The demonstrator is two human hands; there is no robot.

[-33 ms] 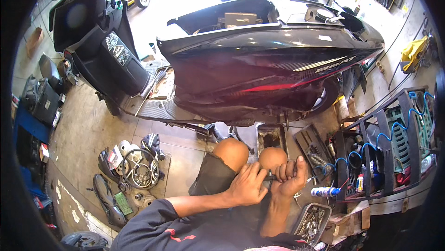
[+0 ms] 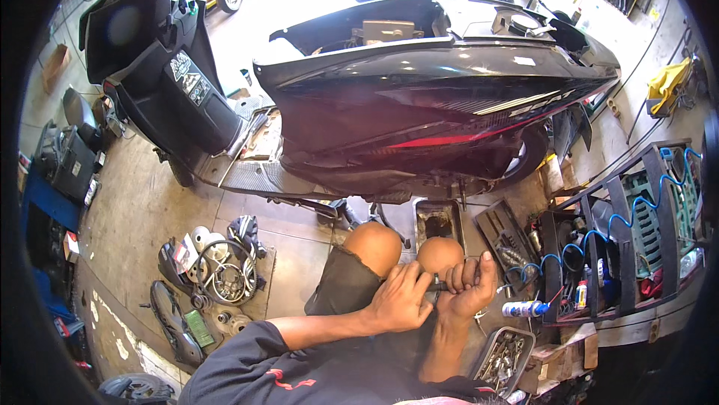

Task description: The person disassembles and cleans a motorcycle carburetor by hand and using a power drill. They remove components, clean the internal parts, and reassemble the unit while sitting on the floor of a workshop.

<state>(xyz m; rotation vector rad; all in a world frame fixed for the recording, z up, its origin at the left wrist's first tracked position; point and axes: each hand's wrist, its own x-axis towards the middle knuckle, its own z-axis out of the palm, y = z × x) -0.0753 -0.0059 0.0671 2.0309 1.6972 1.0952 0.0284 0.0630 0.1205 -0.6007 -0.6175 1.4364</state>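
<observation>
My two hands meet just above my knees, in front of the scooter (image 2: 359,120). A small dark metal part (image 2: 437,284) shows in the gap between them; its exact kind is too small to tell. The fingers of my left hand (image 2: 401,299) bend down over its left end. My right hand (image 2: 466,291) is curled round its other end, palm turned up and thumb sticking out. Most of the part is hidden by my fingers.
A drain pan (image 2: 440,218) and an open socket case (image 2: 509,240) lie past my knees. To the right are a blue-white spray can (image 2: 526,309), a tray of metal parts (image 2: 517,337) and a tool rack (image 2: 550,270). Removed scooter parts (image 2: 228,278) sit on the left.
</observation>
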